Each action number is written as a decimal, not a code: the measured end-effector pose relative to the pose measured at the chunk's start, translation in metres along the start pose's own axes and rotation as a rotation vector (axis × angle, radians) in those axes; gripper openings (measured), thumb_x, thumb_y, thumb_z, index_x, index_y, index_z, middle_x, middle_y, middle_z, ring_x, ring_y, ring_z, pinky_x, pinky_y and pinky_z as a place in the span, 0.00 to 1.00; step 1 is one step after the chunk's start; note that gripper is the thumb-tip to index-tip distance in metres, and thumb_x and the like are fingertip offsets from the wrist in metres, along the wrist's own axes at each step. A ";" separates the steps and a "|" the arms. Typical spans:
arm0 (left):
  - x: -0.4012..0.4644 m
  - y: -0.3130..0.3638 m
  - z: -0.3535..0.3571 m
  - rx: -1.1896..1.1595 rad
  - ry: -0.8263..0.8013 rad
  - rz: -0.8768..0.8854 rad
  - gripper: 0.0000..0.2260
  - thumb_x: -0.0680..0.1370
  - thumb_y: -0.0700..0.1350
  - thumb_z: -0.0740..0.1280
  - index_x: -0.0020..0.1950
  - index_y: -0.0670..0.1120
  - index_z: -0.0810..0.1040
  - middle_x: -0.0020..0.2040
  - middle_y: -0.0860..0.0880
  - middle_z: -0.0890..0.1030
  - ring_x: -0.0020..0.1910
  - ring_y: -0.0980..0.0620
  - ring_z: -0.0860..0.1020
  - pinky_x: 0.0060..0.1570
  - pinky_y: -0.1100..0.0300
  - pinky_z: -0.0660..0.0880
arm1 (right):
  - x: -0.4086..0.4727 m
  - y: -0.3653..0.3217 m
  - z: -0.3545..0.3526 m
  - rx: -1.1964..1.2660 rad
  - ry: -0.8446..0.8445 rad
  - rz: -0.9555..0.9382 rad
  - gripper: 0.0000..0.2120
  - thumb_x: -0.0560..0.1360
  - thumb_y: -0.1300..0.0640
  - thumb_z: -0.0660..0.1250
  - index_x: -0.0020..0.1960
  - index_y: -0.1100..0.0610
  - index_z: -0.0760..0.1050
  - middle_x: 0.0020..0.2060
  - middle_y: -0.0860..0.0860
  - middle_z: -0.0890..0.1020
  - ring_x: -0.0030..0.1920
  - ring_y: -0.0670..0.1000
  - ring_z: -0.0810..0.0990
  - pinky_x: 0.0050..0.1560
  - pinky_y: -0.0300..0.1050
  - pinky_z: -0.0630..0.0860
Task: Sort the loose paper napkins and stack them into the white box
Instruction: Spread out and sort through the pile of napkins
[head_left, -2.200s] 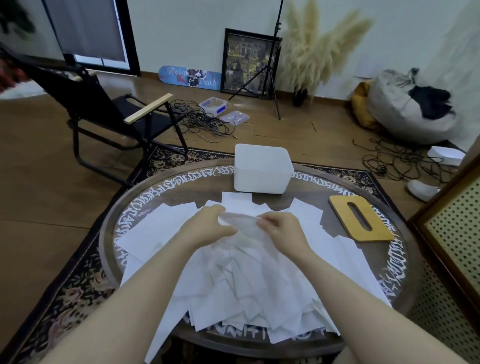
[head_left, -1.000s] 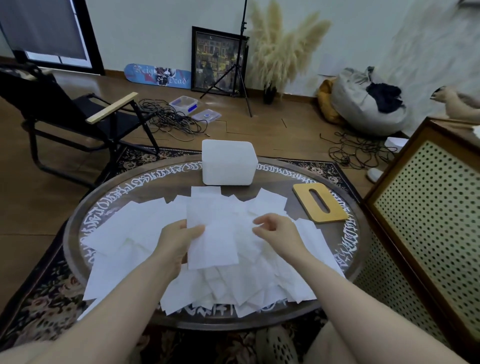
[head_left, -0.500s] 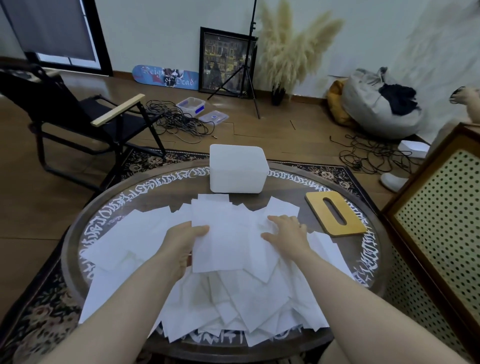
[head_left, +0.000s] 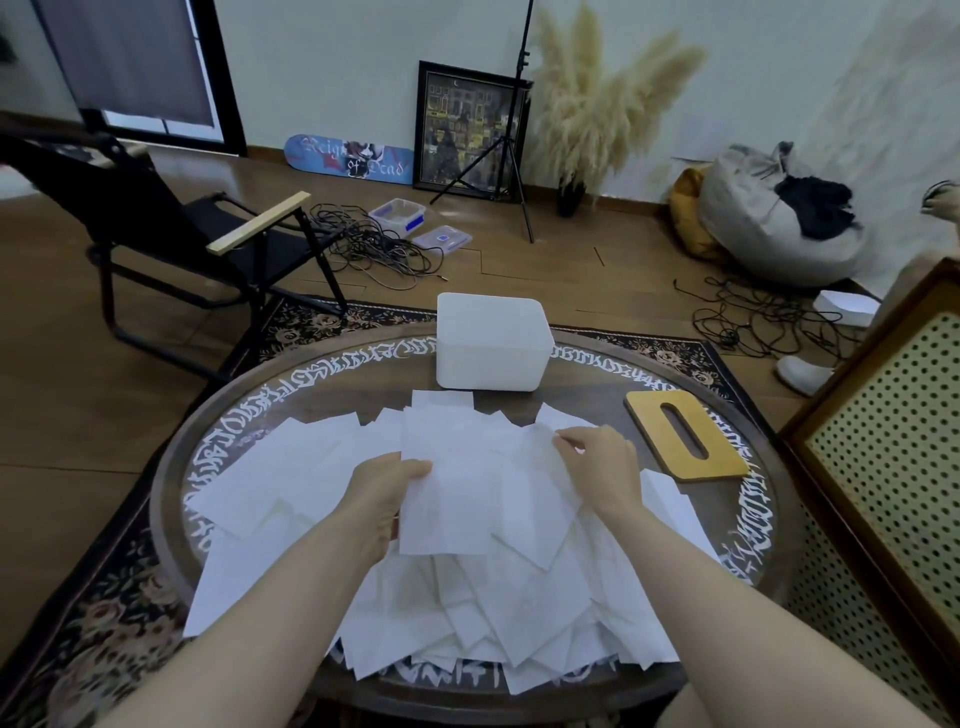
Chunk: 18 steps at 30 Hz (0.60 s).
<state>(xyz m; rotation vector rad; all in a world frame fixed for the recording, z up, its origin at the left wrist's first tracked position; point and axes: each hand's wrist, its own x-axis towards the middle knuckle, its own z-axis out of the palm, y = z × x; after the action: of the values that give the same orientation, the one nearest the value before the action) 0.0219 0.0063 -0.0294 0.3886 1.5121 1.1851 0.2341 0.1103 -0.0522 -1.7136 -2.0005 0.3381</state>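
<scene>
Left hand (head_left: 387, 491) pinches one napkin (head_left: 452, 488) flat, ready for stacking; right hand (head_left: 602, 465) pinches another from the loose napkins (head_left: 519, 613) on the desk (head_left: 171, 457). White box (head_left: 491, 340) waits at far edge.

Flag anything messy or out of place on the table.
The napkins lie in a loose heap, some hanging over the table's near edge. The wooden lid lies off the white box.

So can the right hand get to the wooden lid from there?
Probably yes: the right hand pinches a napkin, the lid lies just beside it, nothing between.
</scene>
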 end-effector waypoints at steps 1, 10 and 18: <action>0.000 -0.001 0.000 -0.004 0.007 -0.007 0.04 0.77 0.37 0.65 0.49 0.43 0.78 0.44 0.45 0.81 0.41 0.45 0.79 0.44 0.54 0.76 | -0.004 -0.007 -0.006 0.038 0.015 -0.027 0.10 0.78 0.55 0.64 0.47 0.55 0.84 0.43 0.50 0.85 0.49 0.53 0.78 0.54 0.48 0.71; -0.008 -0.015 0.012 0.000 0.003 -0.030 0.06 0.78 0.35 0.61 0.48 0.41 0.77 0.42 0.44 0.80 0.40 0.45 0.78 0.41 0.56 0.76 | -0.062 -0.053 -0.029 0.149 -0.015 -0.508 0.05 0.74 0.56 0.71 0.47 0.50 0.85 0.33 0.49 0.81 0.39 0.51 0.78 0.41 0.47 0.73; -0.025 -0.015 0.018 -0.036 -0.069 -0.027 0.06 0.80 0.42 0.64 0.53 0.41 0.77 0.51 0.41 0.82 0.51 0.39 0.80 0.56 0.43 0.77 | -0.082 -0.050 -0.020 0.002 -0.152 -0.825 0.14 0.74 0.42 0.62 0.47 0.46 0.84 0.44 0.39 0.83 0.50 0.43 0.75 0.45 0.39 0.64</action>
<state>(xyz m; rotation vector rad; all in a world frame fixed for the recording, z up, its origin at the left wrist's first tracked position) 0.0512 -0.0115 -0.0257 0.3804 1.4305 1.1649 0.2095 0.0185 -0.0275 -0.7486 -2.5951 0.1757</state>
